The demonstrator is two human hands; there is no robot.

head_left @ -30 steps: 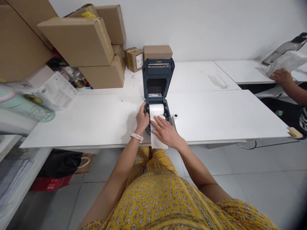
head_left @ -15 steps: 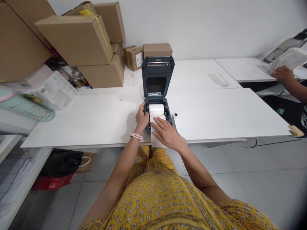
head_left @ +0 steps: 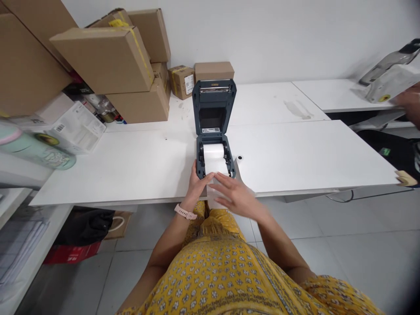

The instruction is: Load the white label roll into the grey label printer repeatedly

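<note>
A dark blue-grey label printer (head_left: 199, 141) stands at the table's front edge with its lid (head_left: 214, 99) raised. Inside it sits a white label roll (head_left: 214, 151), whose loose strip (head_left: 216, 166) runs forward over the front and hangs past the table edge. My left hand (head_left: 196, 184) grips the printer's front left corner, its thumb lying across the strip. Fingers apart, my right hand (head_left: 236, 194) is over the strip at the printer's front, fingertips close to my left thumb; it is slightly blurred. Beside the printer on the right lies a small white paper roll (head_left: 240, 161).
Cardboard boxes (head_left: 105, 59) are stacked at the back left, with two smaller ones behind the printer. A mint green bottle (head_left: 49, 151) and a white box (head_left: 77, 127) are at the left. At far right are another person's hand (head_left: 410, 98) and a plastic-wrapped item (head_left: 390, 83).
My left hand has slid from the printer's left side to its front corner. My right hand has drawn back toward me off the strip inside, uncovering more of it.
</note>
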